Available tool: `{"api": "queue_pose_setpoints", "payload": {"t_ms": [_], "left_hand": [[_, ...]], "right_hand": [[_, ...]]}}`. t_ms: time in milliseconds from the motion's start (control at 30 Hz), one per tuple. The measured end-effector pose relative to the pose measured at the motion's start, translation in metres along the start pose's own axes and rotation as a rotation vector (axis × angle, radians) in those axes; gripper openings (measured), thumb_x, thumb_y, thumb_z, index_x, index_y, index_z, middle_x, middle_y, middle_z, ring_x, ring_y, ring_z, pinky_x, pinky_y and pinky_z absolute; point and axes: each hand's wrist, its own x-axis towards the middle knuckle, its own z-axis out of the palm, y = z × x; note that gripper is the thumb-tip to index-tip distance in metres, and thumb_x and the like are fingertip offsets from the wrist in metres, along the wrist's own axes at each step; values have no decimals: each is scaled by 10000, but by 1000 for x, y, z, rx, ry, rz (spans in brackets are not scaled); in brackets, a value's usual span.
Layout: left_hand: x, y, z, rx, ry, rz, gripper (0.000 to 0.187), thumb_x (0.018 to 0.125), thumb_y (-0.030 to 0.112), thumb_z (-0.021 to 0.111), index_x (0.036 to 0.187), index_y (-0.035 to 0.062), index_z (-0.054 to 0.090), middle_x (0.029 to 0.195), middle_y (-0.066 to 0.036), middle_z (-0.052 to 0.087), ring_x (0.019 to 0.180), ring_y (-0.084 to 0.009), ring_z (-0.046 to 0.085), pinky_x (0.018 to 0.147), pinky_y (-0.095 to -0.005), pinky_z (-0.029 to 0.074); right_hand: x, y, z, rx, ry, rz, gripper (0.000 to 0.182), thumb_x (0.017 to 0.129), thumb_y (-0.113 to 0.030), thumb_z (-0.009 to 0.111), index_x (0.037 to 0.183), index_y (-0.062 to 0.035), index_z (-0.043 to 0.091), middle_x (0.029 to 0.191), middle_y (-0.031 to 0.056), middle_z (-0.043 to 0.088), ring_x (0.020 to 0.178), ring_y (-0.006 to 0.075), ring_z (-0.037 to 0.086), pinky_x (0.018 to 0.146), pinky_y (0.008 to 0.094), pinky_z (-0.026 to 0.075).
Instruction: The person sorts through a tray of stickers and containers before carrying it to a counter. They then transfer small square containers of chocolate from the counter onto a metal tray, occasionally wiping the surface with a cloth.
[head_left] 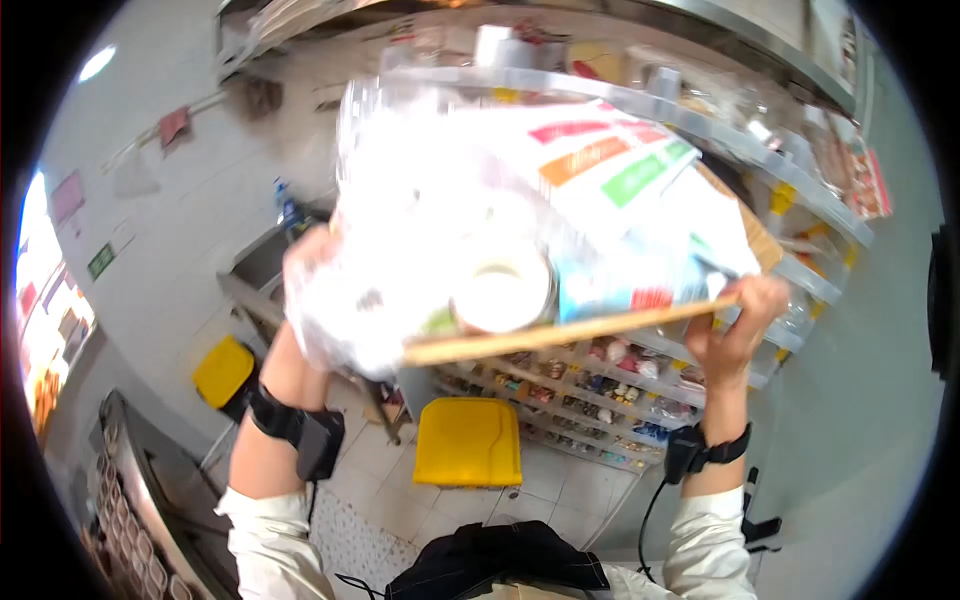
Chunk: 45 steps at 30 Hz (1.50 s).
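Observation:
A shallow cardboard box (560,341), tilted and held up in front of me, is heaped with packages. My right hand (745,310) is closed on its right front edge, thumb on top. At the left side, my left hand (312,262) also holds the load; clear plastic hides most of its fingers. Inside lie a bulging clear plastic bag (400,200), a white round tub or roll (503,292), a blue-and-white packet (630,285) and a white bag with red, orange and green stripes (600,160). Motion and glare blur much of the contents.
Behind the box stands a rack of clear drawers (580,400) full of small items. A yellow stool (468,442) is below, with another yellow seat (224,370) to the left. A metal sink (262,262) is at the left wall, and a steel shelf (720,25) runs overhead.

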Motion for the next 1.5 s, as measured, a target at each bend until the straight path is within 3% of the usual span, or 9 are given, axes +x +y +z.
{"api": "queue_pose_setpoints", "payload": {"t_ms": [33,67,167,500,533,567,867,1233,1500], "left_hand": [[-36,-4,-6,-52,-12,0,281,750,193,620,887,-48,577,836,-169,623,715,-193,624,601,-341,552],[-59,4,7,-803,190,-523,250,726,137,564,887,-55,573,837,-166,623,698,-216,619,613,-321,550],[-140,-32,-33,-768,353,-625,613,643,139,529,1206,-70,405,1080,-206,547,877,-283,594,777,-390,499],[-336,17,-45,-628,742,-688,567,590,111,515,1130,-53,460,1009,-169,579,857,-265,599,759,-347,501],[-348,9,-45,-553,718,-588,584,646,202,571,1162,-43,448,1043,-189,568,908,-312,583,797,-398,491],[-356,3,-44,-486,683,-493,621,702,293,627,1195,-33,436,1077,-209,557,960,-358,567,835,-449,481],[-417,46,-76,-415,928,-569,633,636,208,587,1200,-32,430,1101,-196,544,977,-331,557,861,-423,466],[-427,-5,-163,-416,923,-687,644,600,166,547,1202,-32,430,1104,-179,543,974,-307,556,856,-393,465],[-384,-109,-290,-430,845,-838,659,552,118,529,1187,-33,440,1070,-164,556,934,-277,571,823,-352,474]], "right_hand": [[-19,-7,2,67,-5,20,196,794,-222,555,885,-101,431,815,66,435,775,239,423,778,416,311],[-35,-15,4,99,9,17,200,810,-254,546,877,-106,429,812,63,432,773,234,421,782,414,312],[-69,-63,39,242,23,26,223,833,-345,543,852,-158,423,805,24,417,777,196,417,837,411,307],[-139,-169,73,712,-102,-37,131,801,-213,549,793,-215,418,807,-32,412,803,140,450,883,392,296],[-146,-175,83,768,-150,-81,138,772,-211,570,779,-206,432,805,-27,422,788,143,459,877,387,300],[-152,-185,90,823,-165,-112,145,723,-188,588,781,-200,455,810,-25,432,764,150,466,866,373,311],[-161,-302,106,1110,-330,-201,167,571,-173,581,718,-199,507,789,-28,425,697,143,454,641,291,325],[-175,-381,142,1144,-400,-168,162,635,-188,617,758,-271,553,793,-40,411,766,138,434,653,288,325],[-182,-440,219,1273,-649,-147,133,667,-117,600,797,-136,614,638,1,376,621,160,459,561,256,367]]}}
